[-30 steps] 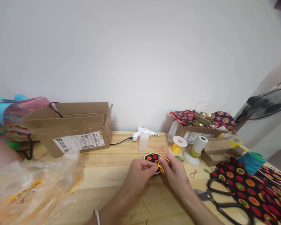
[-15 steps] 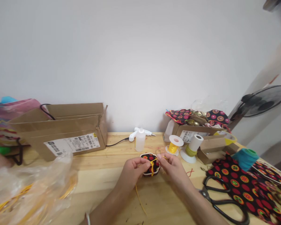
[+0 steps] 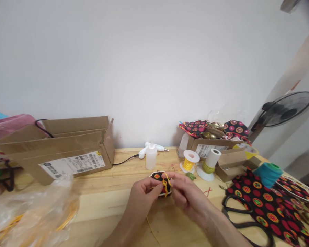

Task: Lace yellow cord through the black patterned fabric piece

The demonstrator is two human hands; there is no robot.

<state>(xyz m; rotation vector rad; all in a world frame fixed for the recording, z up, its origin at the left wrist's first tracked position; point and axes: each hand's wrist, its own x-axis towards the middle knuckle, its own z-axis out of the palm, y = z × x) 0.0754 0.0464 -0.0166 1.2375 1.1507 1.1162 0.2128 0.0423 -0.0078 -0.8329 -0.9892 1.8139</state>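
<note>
A small black fabric piece (image 3: pixel 157 176) with red and orange flower prints and a white edge lies on the table between my hands. Yellow cord (image 3: pixel 167 178) is looped over its face, and one loose tail runs down toward the front of the table. My left hand (image 3: pixel 146 193) pinches the cord between thumb and forefinger at the piece's left side. From the right, my right hand (image 3: pixel 187 192) holds the loop near the piece's upper right edge, its fingers curled. My fingers partly hide the cord's crossing and the lower part of the piece.
Behind stand a white bottle (image 3: pixel 151 157), a corded white tool (image 3: pixel 157 147), a yellow cord spool (image 3: pixel 191 156) and an olive one (image 3: pixel 212 157). Black scissors (image 3: pixel 234 212) and printed fabric (image 3: pixel 265 202) lie right. A cardboard box (image 3: pixel 74 147) and plastic bag (image 3: pixel 48 209) are left.
My right hand has turned and moved its fingers up and left over the piece, drawing a loop of cord upright. A small green bundle now shows behind it. The view has shifted slightly.
</note>
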